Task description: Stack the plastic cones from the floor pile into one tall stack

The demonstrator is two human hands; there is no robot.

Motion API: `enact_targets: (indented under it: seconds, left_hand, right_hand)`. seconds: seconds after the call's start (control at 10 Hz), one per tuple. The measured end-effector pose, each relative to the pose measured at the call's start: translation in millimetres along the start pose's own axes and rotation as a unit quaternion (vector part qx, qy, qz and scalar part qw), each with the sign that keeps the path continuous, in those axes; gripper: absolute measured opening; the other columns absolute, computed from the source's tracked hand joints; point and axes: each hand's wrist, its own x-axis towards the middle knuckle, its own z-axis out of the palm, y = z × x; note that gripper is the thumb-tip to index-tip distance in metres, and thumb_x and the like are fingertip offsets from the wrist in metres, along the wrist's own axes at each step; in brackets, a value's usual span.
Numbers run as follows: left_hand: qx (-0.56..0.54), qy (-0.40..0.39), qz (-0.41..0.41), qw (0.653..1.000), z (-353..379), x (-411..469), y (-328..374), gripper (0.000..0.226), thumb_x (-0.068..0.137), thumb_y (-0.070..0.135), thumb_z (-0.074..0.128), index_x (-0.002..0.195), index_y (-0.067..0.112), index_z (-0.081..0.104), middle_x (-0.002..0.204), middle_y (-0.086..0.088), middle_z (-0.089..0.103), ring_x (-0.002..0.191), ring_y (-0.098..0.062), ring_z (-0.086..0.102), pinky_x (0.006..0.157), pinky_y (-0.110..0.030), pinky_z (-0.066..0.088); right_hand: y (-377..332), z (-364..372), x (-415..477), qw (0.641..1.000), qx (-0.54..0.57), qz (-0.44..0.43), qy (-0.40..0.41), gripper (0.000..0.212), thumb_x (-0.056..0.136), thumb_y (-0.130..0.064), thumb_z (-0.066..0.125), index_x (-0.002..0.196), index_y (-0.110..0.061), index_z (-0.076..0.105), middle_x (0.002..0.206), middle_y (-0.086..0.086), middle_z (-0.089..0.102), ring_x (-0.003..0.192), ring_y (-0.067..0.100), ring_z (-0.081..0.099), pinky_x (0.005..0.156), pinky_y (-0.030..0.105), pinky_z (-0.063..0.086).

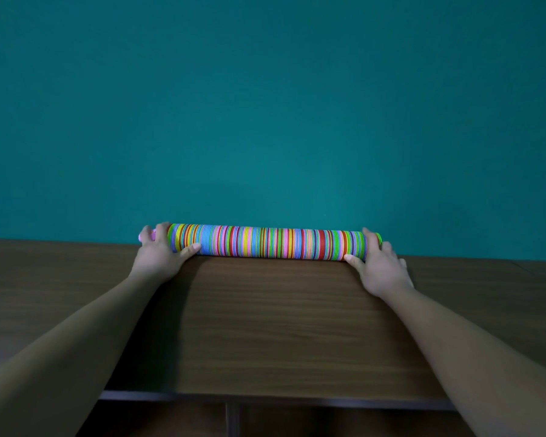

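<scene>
Cone stack (275,242) lies on cabinet (265,326); left hand (158,258), right hand (380,268) grip its ends.

Cone stack (271,241) on wooden table (281,326)

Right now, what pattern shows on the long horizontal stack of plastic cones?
Thin multicoloured rings along the cone stack; head view.
</scene>
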Motion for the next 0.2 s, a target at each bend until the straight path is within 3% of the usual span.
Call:
enact_targets:
  seconds: [0.1,0.2]
  left_hand:
    - [0.015,0.003,0.002,1.0,-5,-10,5,0.105,0.08,0.08,0.068,0.161,0.031,0.022,0.173,-0.014,0.007,0.139,-0.049,0.05,0.112,-0.056,0.045]
    - [0.045,0.064,0.008,0.997,-3,-28,11,0.105,0.081,0.079,0.068,0.16,0.028,0.023,0.168,-0.018,0.017,0.138,-0.053,0.047,0.11,-0.061,0.045]
  right_hand:
    - [-3,-5,-8,1.0,-0.021,0.011,0.007,0.08,0.099,-0.071,0.038,0.163,-0.034,0.006,0.139,0.018,0.047,0.127,0.039,0.052,0.107,0.052,0.039]
    - [-9,-8,-21,0.994,-0.08,0.025,0.075,0.084,0.1,-0.072,0.034,0.165,-0.027,0.005,0.161,0.019,0.028,0.139,0.041,0.039,0.112,0.053,0.033]
